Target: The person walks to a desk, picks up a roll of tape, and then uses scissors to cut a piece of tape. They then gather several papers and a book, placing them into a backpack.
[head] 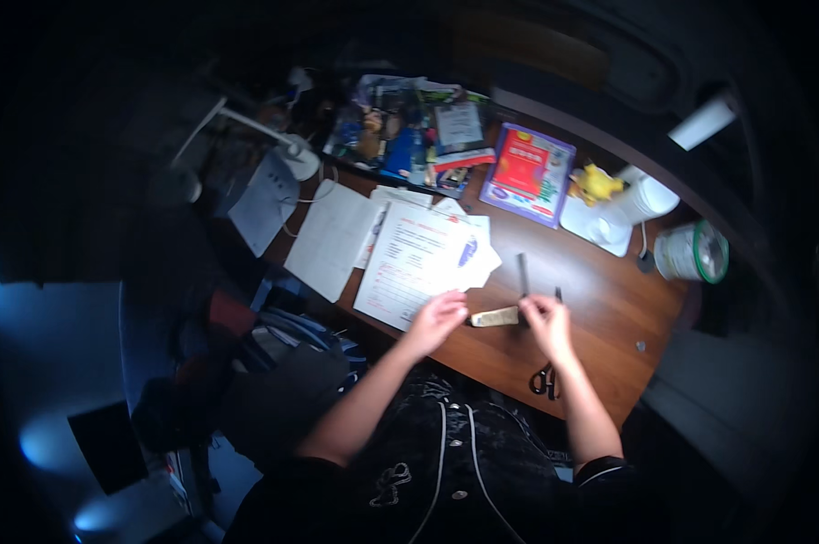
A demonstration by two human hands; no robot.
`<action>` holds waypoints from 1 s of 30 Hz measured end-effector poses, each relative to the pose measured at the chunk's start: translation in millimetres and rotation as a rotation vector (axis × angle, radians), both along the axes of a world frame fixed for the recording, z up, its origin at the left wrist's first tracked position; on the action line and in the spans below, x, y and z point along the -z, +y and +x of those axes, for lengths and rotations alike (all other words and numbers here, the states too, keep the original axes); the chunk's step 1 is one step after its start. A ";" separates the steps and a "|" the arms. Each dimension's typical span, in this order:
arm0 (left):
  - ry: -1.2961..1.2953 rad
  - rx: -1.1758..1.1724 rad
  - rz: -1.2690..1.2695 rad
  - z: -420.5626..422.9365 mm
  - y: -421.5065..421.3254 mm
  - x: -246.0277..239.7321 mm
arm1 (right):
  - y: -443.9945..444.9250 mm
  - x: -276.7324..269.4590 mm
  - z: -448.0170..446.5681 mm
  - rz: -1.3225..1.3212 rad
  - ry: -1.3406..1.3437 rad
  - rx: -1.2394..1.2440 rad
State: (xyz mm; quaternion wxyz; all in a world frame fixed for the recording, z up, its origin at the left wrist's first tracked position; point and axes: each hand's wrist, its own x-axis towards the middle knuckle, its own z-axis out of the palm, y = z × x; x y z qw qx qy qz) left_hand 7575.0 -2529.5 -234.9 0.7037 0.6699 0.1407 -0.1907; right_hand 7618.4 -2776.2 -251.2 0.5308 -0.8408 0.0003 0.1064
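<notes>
My right hand [546,319] has its fingertips closed on the lower end of a thin dark strip [523,273], which points away from me over the wooden desk. My left hand [442,318] is at the lower right edge of the printed papers [416,255], fingers loosely curled with nothing seen in them. Between the two hands lies a small tan tube [495,317] with a dark end towards my left hand. Black-handled scissors [544,382] are near the front edge, partly behind my right forearm. A dark, thin item [558,294] shows just beyond my right hand.
Books [526,173], a yellow plush toy [595,185], a white lamp base [596,228] and a green-rimmed tub [691,251] stand along the far right. A cluttered tray [409,136] is at the back. Blank sheets [333,238] and a white desk lamp [299,158] are at the left.
</notes>
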 end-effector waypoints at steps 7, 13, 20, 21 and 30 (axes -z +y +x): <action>0.009 -0.152 -0.148 74.4 2.9 14.8 | 124.7 -27.2 18.1 0.198 -0.093 -0.077; -0.218 -0.203 0.370 248.0 120.5 -82.4 | 124.5 -17.5 41.1 0.230 0.186 -0.037; -0.038 0.060 0.546 110.2 174.7 75.1 | 152.6 46.7 14.1 0.320 0.580 0.321; 0.006 -0.047 0.452 76.3 185.1 111.3 | 162.7 43.7 10.9 0.291 0.540 0.368; 0.161 0.115 0.248 40.4 182.9 59.4 | 159.5 62.5 15.3 0.026 0.423 0.127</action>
